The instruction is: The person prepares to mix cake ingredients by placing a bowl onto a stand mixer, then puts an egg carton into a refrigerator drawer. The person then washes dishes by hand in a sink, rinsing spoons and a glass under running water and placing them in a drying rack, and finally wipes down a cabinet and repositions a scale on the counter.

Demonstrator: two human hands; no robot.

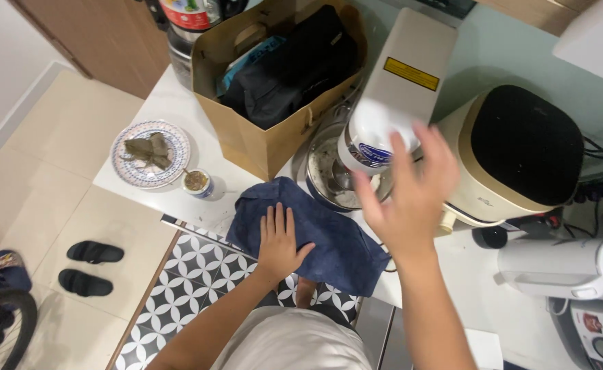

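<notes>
My left hand (280,240) lies flat, fingers spread, on a dark blue cloth (335,240) spread over the front edge of the white counter (178,109). My right hand (411,188) is raised with open fingers just in front of the head of a white stand mixer (401,89), holding nothing. Under the mixer head sits a metal mixing bowl (325,171) with pale residue inside.
A brown paper bag (260,140) with a black pouch stands behind the cloth. Left of it are a patterned plate (126,168) with leaf-wrapped food and a small cup (196,182). A cream appliance with a black top (521,147), a white kettle (569,267) and cables fill the right side.
</notes>
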